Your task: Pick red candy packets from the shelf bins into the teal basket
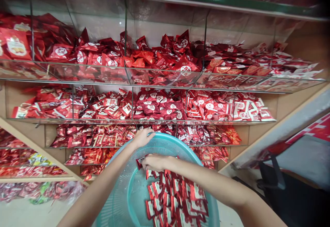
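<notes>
A teal plastic basket (175, 140) stands low in front of the shelves, with many red and white packets (177, 199) heaped in its right part. My left hand (142, 137) is closed on the far rim of this basket. Inside the basket, near its far side, my right hand (154, 162) has its fingers curled round a dark red packet (139, 162). Its forearm crosses over the heap from the right.
Glass-fronted shelves (160, 121) full of red packets rise ahead in several tiers. Wooden side panels (38, 141) slant at left and right. A black chair or bag (294, 189) is at lower right. Plastic-wrapped goods (48, 190) lie at lower left.
</notes>
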Motion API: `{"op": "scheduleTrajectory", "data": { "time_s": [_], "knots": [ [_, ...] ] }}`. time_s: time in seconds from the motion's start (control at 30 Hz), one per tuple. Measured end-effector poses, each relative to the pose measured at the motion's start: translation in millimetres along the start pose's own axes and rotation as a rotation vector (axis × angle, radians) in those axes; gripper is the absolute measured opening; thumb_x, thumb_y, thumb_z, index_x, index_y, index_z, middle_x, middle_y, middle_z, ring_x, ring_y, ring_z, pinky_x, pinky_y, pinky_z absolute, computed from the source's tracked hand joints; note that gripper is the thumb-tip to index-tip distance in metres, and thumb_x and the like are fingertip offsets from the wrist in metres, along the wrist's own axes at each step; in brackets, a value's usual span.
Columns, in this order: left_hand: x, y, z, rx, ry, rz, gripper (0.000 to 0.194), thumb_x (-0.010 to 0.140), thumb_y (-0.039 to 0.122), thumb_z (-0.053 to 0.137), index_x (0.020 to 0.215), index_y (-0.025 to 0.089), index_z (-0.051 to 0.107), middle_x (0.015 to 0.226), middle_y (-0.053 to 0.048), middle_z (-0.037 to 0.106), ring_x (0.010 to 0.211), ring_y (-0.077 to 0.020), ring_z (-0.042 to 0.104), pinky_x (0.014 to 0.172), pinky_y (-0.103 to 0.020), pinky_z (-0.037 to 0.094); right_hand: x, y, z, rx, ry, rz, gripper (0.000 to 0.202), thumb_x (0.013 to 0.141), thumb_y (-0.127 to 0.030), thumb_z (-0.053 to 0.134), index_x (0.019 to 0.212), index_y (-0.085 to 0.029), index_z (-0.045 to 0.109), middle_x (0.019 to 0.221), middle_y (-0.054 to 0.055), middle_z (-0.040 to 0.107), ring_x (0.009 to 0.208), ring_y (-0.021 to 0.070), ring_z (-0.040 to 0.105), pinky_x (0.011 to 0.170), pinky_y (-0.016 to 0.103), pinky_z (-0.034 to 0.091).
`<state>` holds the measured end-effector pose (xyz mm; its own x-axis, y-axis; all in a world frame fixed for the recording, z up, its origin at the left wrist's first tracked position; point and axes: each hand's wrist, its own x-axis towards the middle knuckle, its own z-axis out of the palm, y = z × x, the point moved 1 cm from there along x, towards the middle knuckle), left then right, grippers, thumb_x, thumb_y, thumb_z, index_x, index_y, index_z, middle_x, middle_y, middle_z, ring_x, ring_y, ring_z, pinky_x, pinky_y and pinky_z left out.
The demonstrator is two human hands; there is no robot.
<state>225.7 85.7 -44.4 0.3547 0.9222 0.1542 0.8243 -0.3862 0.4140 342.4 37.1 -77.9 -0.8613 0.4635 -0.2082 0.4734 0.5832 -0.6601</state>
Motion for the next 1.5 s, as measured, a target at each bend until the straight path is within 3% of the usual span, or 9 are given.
{"op": "scheduleTrajectory", "data": {
  "time_s": [0.1, 0.27, 0.4, 0.57, 0.9, 1.07, 1.2, 1.3, 1.5],
  "knots": [
    [-0.2, 0.3, -0.3, 0.01, 0.007, 0.003, 0.038, 0.087, 0.045, 0.035, 0.102, 0.025, 0.064, 0.105, -0.002, 0.067, 0.095, -0.0189, 0.061, 0.084, -0.028, 0.042, -9.2, -5.0, -11.7, -0.121, -0.05, -0.13, 0.015, 0.08, -0.009, 0.049, 0.083, -0.016, 0.063, 0.08, 0.0, 0.064, 0.072, 0.0108, 0.055, 0.072, 0.022, 0.043],
    [1.0, -0.2, 0.2, 0.023, 0.001, 0.003, 0.037, 0.088, 0.045, 0.035, 0.101, 0.025, 0.064, 0.104, -0.002, 0.067, 0.094, -0.0181, 0.061, 0.082, -0.026, 0.042, -35.8, -20.6, -46.2, 0.059, 0.089, -0.219, 0.015, 0.085, -0.014, 0.045, 0.089, -0.014, 0.06, 0.085, 0.002, 0.063, 0.075, 0.0102, 0.055, 0.073, 0.021, 0.043],
    [1.5, 0.6, 0.0, 0.032, -0.027, -0.001, 0.037, 0.088, 0.044, 0.034, 0.1, 0.025, 0.064, 0.102, -0.002, 0.067, 0.094, -0.0195, 0.061, 0.081, -0.027, 0.043, -70.1, -26.2, -87.4, 0.088, 0.18, -0.215, 0.014, 0.085, -0.018, 0.045, 0.087, -0.015, 0.059, 0.085, 0.001, 0.06, 0.078, 0.0114, 0.052, 0.075, 0.024, 0.042],
    [1.5, 1.2, -0.3, 0.03, -0.011, -0.005, 0.039, 0.087, 0.045, 0.034, 0.102, 0.024, 0.064, 0.107, -0.004, 0.066, 0.096, -0.0212, 0.06, 0.084, -0.03, 0.043, -112.4, -5.9, -118.6, -0.001, 0.104, -0.064, 0.015, 0.083, -0.014, 0.045, 0.083, -0.014, 0.06, 0.076, 0.0, 0.057, 0.069, 0.0104, 0.05, 0.066, 0.021, 0.04],
    [1.6, 1.8, -0.8, 0.03, -0.023, -0.013, 0.04, 0.088, 0.045, 0.033, 0.104, 0.024, 0.063, 0.109, -0.003, 0.065, 0.098, -0.0212, 0.06, 0.086, -0.031, 0.043, -134.9, 32.9, -93.3, 0.029, -0.081, 0.343, 0.027, 0.074, -0.004, 0.043, 0.087, -0.014, 0.064, 0.063, -0.002, 0.056, 0.053, 0.0085, 0.051, 0.049, 0.018, 0.035],
    [1.8, 2.4, -0.6, 0.03, -0.027, -0.012, 0.04, 0.088, 0.045, 0.033, 0.103, 0.025, 0.063, 0.107, -0.003, 0.066, 0.097, -0.022, 0.06, 0.086, -0.032, 0.043, -141.1, 34.0, -88.9, -0.064, 0.004, 0.35, 0.035, 0.071, 0.001, 0.042, 0.087, -0.016, 0.067, 0.063, 0.0, 0.058, 0.056, 0.01, 0.053, 0.051, 0.019, 0.036],
    [1.7, 2.3, -0.7, 0.033, -0.026, -0.026, 0.039, 0.088, 0.046, 0.033, 0.104, 0.026, 0.063, 0.109, -0.001, 0.065, 0.099, -0.0204, 0.059, 0.087, -0.03, 0.042, -145.7, 38.1, -81.1, -0.176, 0.091, 0.374, 0.031, 0.069, 0.001, 0.046, 0.076, -0.018, 0.069, 0.08, 0.004, 0.064, 0.074, 0.0148, 0.056, 0.064, 0.023, 0.04],
    [1.7, 2.8, -1.0, 0.032, -0.026, -0.029, 0.04, 0.087, 0.046, 0.034, 0.104, 0.026, 0.063, 0.109, -0.002, 0.066, 0.098, -0.0205, 0.06, 0.087, -0.03, 0.043, -147.5, 38.1, -75.7, -0.211, 0.124, 0.41, 0.034, 0.068, 0.002, 0.048, 0.083, -0.02, 0.069, 0.09, 0.006, 0.064, 0.086, 0.018, 0.057, 0.071, 0.025, 0.041],
    [2.1, 3.7, -0.5, 0.047, -0.018, -0.019, 0.04, 0.088, 0.046, 0.033, 0.103, 0.025, 0.063, 0.109, -0.002, 0.066, 0.098, -0.0208, 0.06, 0.086, -0.03, 0.043, -126.7, 8.6, -77.1, -0.475, 0.214, 0.326, 0.034, 0.077, -0.002, 0.043, 0.097, -0.018, 0.065, 0.101, 0.011, 0.061, 0.088, 0.0212, 0.058, 0.074, 0.03, 0.042]
  ]
}}
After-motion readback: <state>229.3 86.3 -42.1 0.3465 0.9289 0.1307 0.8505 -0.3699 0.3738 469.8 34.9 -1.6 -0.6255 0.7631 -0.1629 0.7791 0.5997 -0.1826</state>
